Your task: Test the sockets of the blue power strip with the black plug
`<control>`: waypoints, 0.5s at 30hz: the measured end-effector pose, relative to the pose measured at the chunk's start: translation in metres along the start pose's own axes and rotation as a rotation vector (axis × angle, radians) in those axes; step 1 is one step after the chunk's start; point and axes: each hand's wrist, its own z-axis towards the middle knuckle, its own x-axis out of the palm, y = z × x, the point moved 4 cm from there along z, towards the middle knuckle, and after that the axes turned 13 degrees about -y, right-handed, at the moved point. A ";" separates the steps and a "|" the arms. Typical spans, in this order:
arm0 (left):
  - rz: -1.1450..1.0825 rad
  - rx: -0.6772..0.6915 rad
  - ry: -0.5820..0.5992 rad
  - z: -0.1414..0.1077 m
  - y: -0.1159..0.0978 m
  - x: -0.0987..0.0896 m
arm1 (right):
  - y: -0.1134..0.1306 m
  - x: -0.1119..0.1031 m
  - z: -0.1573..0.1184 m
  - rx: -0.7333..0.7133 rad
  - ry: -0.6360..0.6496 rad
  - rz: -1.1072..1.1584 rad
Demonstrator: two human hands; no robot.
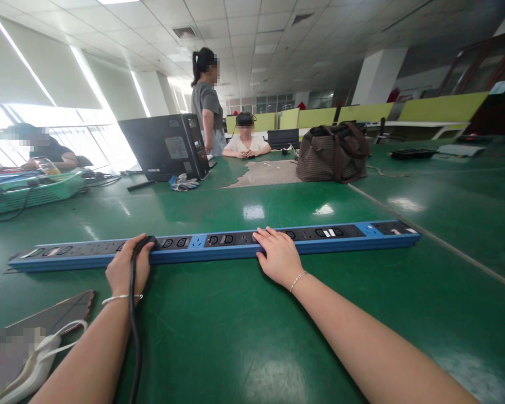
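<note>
A long blue power strip [202, 255] with a black socket face lies across the green table. My left hand [128, 264] is closed round a black plug [145, 242] at the strip's left half, and its black cable [133, 331] runs down over my wrist to the bottom edge. Whether the plug sits in a socket is hidden by my fingers. My right hand [280, 255] rests on the strip near its middle, fingers laid over the top face and thumb at the front side.
Behind the strip stand a black computer case [164, 147], gloves [184, 182] and a brown bag [330, 154]. A green basket [54, 191] is at left, a white cable [46, 353] at lower left. Three people are beyond the near table area.
</note>
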 end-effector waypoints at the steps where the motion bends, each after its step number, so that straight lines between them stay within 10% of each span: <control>1: -0.047 -0.010 -0.062 0.001 0.000 -0.002 | 0.000 0.000 0.000 -0.001 -0.001 0.000; 5: -0.167 -0.065 -0.257 0.004 0.001 -0.008 | 0.000 0.000 -0.001 0.001 0.004 -0.001; 15: -0.308 0.145 0.017 -0.020 -0.048 0.002 | -0.001 0.001 -0.001 0.014 0.013 0.005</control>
